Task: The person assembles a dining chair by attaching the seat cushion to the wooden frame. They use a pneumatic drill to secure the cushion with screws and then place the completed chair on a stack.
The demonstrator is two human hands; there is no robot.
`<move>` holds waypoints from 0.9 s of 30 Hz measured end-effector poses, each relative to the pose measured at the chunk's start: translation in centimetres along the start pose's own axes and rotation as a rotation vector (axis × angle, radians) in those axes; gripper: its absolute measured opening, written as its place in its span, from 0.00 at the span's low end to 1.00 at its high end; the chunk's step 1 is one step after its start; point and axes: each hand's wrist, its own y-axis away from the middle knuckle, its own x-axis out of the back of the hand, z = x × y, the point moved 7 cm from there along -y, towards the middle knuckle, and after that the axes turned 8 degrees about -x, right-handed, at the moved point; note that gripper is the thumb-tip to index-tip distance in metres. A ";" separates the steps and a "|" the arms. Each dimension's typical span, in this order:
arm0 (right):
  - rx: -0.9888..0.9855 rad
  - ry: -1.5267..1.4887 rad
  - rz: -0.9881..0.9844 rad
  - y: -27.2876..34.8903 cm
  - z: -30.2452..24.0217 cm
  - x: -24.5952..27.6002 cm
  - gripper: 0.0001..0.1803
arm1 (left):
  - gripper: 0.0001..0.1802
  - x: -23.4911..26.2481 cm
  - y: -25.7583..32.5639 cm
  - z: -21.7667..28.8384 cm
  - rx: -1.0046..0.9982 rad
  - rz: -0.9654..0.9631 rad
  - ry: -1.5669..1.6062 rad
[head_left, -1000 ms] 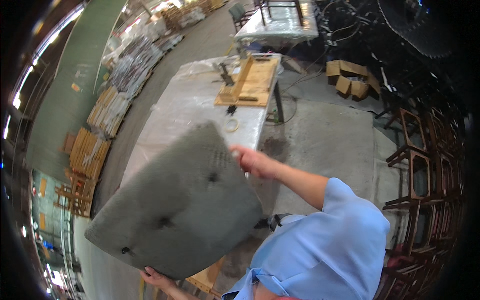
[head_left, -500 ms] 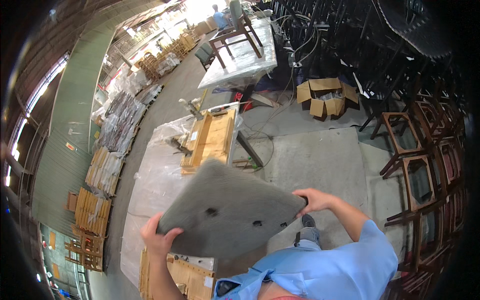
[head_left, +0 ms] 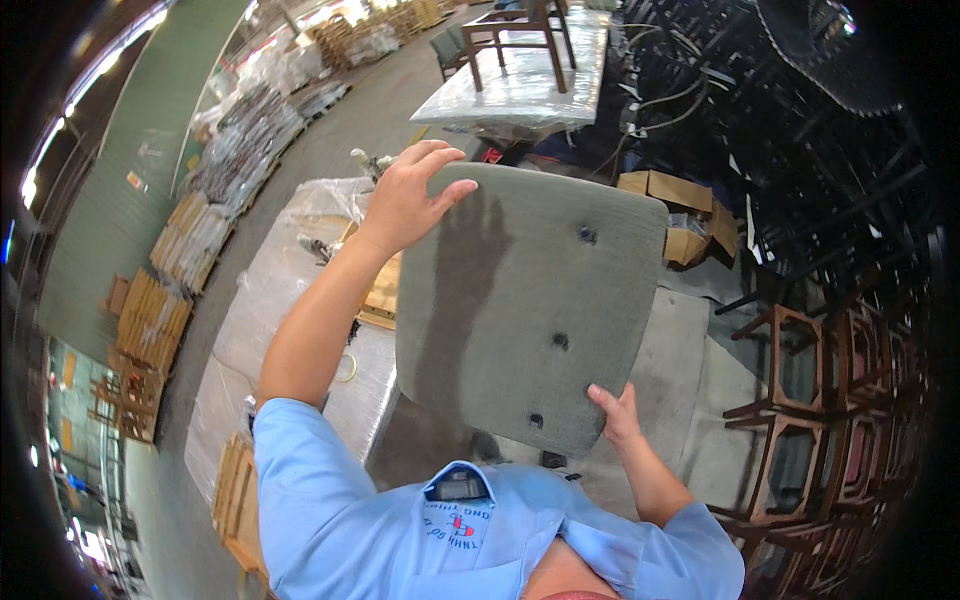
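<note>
In the head view, a grey upholstered seat cushion (head_left: 530, 300) is held up in the air in front of the person, its flat underside facing the camera, with a few dark holes showing on the right half. The left hand (head_left: 405, 195) takes the top left corner, palm on the fabric and fingers curled over the upper edge, so its grip is closed on the cushion. The right hand (head_left: 618, 412) supports the lower right corner, thumb on the near face and the fingers hidden behind the edge; its grip is likewise closed on the cushion. Both forearms come out of light blue sleeves (head_left: 330, 490). Below and behind the cushion stands a long surface (head_left: 270, 300) wrapped in clear plastic sheet, with a pale wooden frame (head_left: 382, 290) lying on it just beside the left forearm. Cardboard boxes (head_left: 690, 215) lie on the floor beyond the cushion's right edge, and dark wooden chair frames (head_left: 800, 400) stand stacked on the right.
</note>
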 end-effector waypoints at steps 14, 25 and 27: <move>-0.154 -0.067 0.039 -28.6 2.2 -8.7 0.31 | 0.12 -8.4 46.6 -19.4 1.295 0.135 0.573; -0.565 0.499 0.219 -46.0 15.9 -16.0 0.36 | 0.24 -18.6 50.2 -20.0 1.795 0.196 1.071; -0.681 0.695 0.113 -47.8 17.3 -17.2 0.44 | 0.27 -20.4 48.8 -20.2 1.817 0.231 1.139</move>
